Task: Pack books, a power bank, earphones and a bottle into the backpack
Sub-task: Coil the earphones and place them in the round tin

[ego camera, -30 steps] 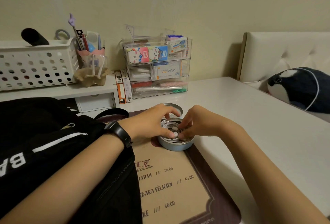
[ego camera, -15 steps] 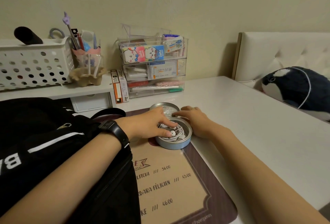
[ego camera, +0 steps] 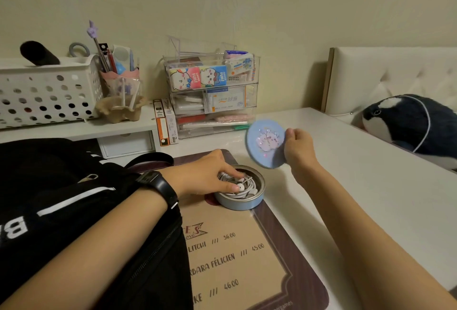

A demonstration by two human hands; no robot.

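White wired earphones (ego camera: 238,185) coiled inside round blue metal tin (ego camera: 243,204), pressed down by extended fingers of left hand (ego camera: 200,176). Round blue decorated lid (ego camera: 265,146) newly raised above tin, pinched in right hand (ego camera: 298,149). Closing judged next.

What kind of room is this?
Most likely a bedroom with a study desk: a padded headboard and plush whale sit beside a white desk that holds a pen cup and clear drawers.

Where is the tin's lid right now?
In the head view, right of centre: the lid is held tilted in the air by the right hand, above and just right of the open tin, near the clear drawer organiser.
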